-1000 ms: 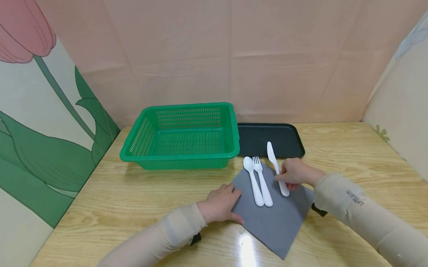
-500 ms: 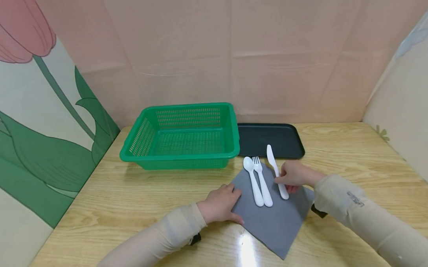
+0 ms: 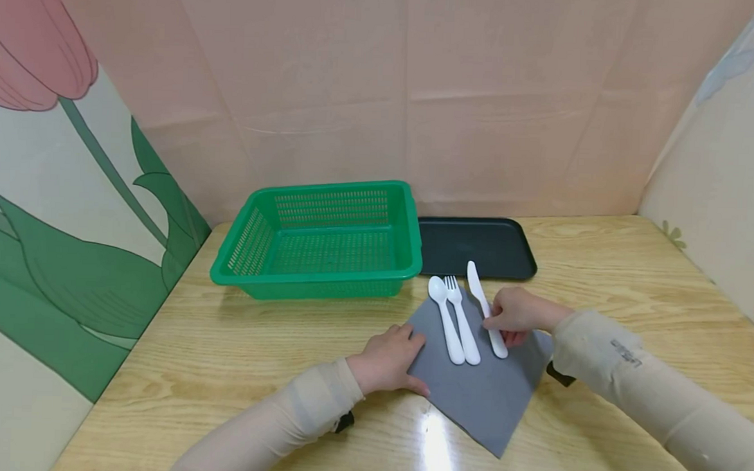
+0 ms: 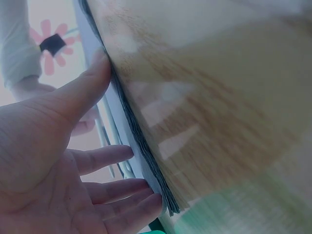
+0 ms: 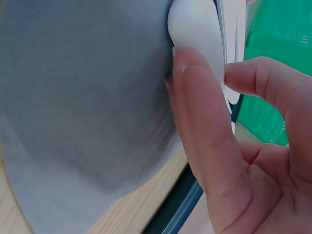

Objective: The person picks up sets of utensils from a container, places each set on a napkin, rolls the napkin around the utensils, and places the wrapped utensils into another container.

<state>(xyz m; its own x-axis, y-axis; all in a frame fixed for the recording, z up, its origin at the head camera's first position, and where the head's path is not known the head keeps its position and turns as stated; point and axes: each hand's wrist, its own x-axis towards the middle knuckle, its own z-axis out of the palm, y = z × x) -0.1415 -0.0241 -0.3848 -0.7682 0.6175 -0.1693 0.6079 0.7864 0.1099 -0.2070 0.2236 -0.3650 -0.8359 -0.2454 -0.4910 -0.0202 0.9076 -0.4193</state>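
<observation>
A white plastic knife (image 3: 476, 285) lies slantwise on the grey cloth napkin (image 3: 471, 398), its blade tip reaching toward the black tray. My right hand (image 3: 518, 314) pinches its handle between thumb and fingers; the handle end (image 5: 195, 29) shows up close in the right wrist view. To the knife's left, a white spoon (image 3: 438, 290) and a white fork (image 3: 464, 322) lie side by side on the napkin. My left hand (image 3: 388, 359) rests on the napkin's left edge with fingers spread. In the left wrist view, the left thumb (image 4: 85, 90) and fingertips lie along the layered napkin edge (image 4: 141, 141).
A green perforated basket (image 3: 316, 283) stands at the back, left of the napkin. Beside it, near the back wall, lies a black tray (image 3: 482, 246), just beyond the cutlery. The wooden table (image 3: 223, 369) meets printed side walls.
The knife has slid a little toward me and slightly left in my right hand, closer to the fork. My left hand, the spoon and the fork have stayed in place.
</observation>
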